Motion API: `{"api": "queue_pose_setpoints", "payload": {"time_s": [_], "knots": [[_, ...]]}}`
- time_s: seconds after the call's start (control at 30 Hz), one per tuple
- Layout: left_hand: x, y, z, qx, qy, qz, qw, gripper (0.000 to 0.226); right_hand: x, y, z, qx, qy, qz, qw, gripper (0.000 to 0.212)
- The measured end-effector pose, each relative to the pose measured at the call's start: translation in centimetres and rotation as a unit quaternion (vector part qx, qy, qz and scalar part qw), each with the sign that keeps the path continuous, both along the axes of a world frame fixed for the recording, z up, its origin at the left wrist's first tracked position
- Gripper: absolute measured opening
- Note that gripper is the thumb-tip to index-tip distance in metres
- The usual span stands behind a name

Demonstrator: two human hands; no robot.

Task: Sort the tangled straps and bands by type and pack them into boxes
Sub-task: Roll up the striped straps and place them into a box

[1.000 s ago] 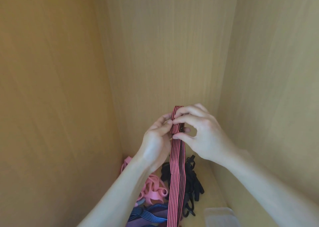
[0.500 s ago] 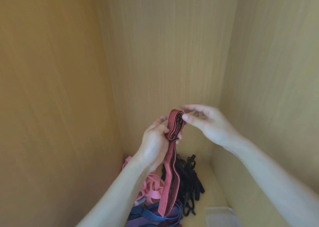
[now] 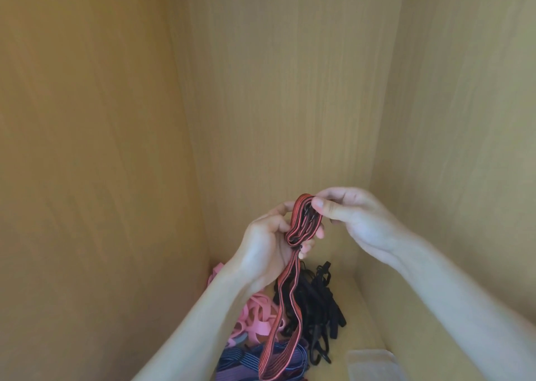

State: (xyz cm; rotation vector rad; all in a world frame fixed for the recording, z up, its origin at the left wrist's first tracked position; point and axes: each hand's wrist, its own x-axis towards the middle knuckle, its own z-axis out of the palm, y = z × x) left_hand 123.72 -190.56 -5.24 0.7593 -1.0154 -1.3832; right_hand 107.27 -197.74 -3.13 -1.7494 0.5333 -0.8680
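A red strap with thin black stripes (image 3: 301, 221) is folded into a short bundle held above the shelf. My left hand (image 3: 269, 241) grips the lower part of the bundle, its tail hanging down in a long loop (image 3: 278, 337) to the pile below. My right hand (image 3: 348, 212) pinches the top fold between thumb and fingers. Below lie pink bands (image 3: 255, 317), a tangle of black straps (image 3: 316, 308) and blue and purple striped straps (image 3: 240, 363).
I am looking into a wooden cabinet with a left wall (image 3: 87, 177), a back wall (image 3: 290, 90) and a right wall (image 3: 464, 119). A clear plastic box (image 3: 374, 363) sits on the shelf floor at the lower right.
The strap went from hanging straight to being folded into several layers in my left hand. My right hand let go, moved up and right, then took the top fold again.
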Motion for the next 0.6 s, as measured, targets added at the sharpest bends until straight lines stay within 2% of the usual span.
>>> {"api": "queue_pose_setpoints", "payload": {"time_s": [0.17,0.33,0.47,0.6], "knots": [[0.0,-0.3,-0.2,-0.009,-0.027,0.017,0.999,0.055,-0.5,-0.2,0.4,0.007,0.026,0.013,1.000,0.038],[-0.1,-0.2,-0.6,-0.010,-0.030,0.017,0.999,0.051,-0.2,-0.3,0.2,-0.031,0.028,0.014,0.999,0.028],[0.4,0.1,-0.6,0.003,-0.070,-0.050,0.996,0.032,-0.3,-0.5,0.6,-0.049,0.008,-0.035,0.998,0.025],[0.7,0.3,-1.3,0.024,-0.077,-0.110,0.991,0.047,-0.2,-0.3,0.8,-0.033,-0.005,-0.021,0.999,0.021]]}}
